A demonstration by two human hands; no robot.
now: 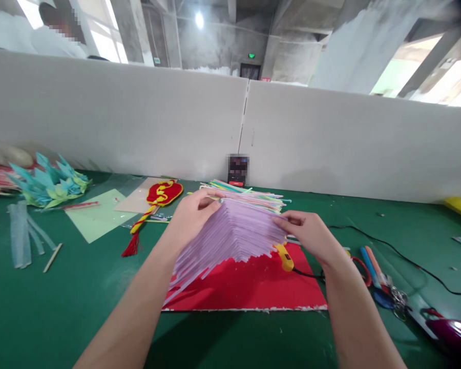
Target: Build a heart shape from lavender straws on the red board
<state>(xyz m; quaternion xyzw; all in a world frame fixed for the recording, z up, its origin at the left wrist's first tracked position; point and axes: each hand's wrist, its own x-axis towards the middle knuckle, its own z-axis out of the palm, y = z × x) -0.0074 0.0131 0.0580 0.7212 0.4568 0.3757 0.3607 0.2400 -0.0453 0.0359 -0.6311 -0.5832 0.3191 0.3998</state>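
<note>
A layered piece of pale purple strips (234, 230), laid in a V-shaped pattern with a crease down its middle, is tilted up between my hands. My left hand (197, 212) is closed on its upper left edge, the thumb at the near side. My right hand (305, 228) pinches its right edge between thumb and fingers. Behind the piece lies a bundle of thin pink, yellow and green strips (261, 197). Under it is a red sheet (249, 287) with a ragged white front edge. A yellow corded tool (285, 257) is partly hidden beside the piece, near my right hand.
Left on the green table (80, 307) are a turquoise folded-paper form (54, 182), a green sheet (100, 212) and a red-yellow tasselled ornament (164, 193). Right are red-handled scissors (363, 269), keys (398, 300), a shiny purple object (451, 330) and a black cord (392, 248). A white partition (119, 113) stands behind.
</note>
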